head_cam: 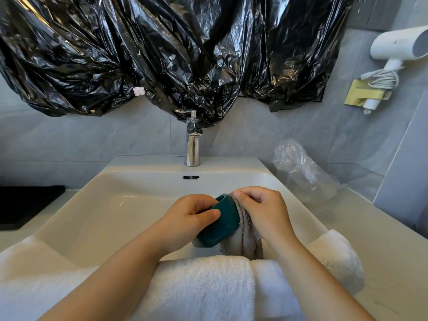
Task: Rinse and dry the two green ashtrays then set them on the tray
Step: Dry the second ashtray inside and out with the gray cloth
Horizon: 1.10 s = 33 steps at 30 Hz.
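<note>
My left hand [190,218] grips a green ashtray [220,225] above the near middle of the sink [104,205]. The fingers curl round its far side and the thumb presses on the near side, so it sits tilted on edge. I hold it that way to turn one face toward my right hand [261,209]. That hand is closed on a grey cloth [245,242], fingers bunched, pushing the cloth against the right side of the ashtray. The cloth covers that face, so I cannot tell whether it is the mouth or the base. The loose end of the cloth hangs down below my right palm toward the basin

No water runs from the tap [192,147] at the far edge, so I judge this to be the drying step for this one ashtray. Working over the basin lets any drips fall there and not on the counter. A white towel [203,286] is draped over the near rim, just under my forearms, likely to catch splashes

The dark tray [25,205] lies on the counter to the left, well apart from my hands, so the ashtray has yet to go there. The second ashtray is nowhere in view. A crumpled clear plastic bag [301,167] lies on the counter to the right
</note>
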### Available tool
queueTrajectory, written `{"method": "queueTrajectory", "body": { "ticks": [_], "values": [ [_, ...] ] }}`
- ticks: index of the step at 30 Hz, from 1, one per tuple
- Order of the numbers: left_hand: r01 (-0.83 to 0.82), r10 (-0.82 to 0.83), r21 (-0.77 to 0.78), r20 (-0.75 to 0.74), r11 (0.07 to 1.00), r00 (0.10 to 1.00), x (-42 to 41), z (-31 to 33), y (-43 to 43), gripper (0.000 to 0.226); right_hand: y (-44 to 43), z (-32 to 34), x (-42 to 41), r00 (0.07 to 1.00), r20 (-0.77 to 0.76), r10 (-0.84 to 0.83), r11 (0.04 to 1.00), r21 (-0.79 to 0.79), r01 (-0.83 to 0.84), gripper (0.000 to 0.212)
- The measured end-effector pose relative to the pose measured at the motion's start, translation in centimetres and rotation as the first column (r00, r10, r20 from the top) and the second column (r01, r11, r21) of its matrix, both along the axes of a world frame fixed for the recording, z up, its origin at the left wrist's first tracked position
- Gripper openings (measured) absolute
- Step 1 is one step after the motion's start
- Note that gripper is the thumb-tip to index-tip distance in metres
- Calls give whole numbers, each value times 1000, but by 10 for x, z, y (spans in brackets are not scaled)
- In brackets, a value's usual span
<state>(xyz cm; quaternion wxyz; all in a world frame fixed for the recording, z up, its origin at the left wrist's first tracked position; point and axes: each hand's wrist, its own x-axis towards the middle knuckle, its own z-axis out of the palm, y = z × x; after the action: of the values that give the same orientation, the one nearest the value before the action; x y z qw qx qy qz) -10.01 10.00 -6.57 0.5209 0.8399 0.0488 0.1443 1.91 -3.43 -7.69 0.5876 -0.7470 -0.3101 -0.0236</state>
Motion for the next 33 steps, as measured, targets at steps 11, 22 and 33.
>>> {"method": "queueTrajectory", "body": {
  "ticks": [11, 22, 33],
  "values": [
    [22, -23, -31, -35, 999, 999, 0, -1, 1, 31, 6, 2, 2, 1000, 22, 7, 998, -55, -5, 17],
    [-231, 241, -274, 3, 934, 971, -1, 9, 8, 22, -4, 1, 2, 986, 56, -159, 974, -153, 166, 27],
    [-395, 411, -539, -98, 744, 907, 0, 14, 15, 15, -6, -1, -3, 986, -45, -159, 870, -478, 119, 31]
  ]
}}
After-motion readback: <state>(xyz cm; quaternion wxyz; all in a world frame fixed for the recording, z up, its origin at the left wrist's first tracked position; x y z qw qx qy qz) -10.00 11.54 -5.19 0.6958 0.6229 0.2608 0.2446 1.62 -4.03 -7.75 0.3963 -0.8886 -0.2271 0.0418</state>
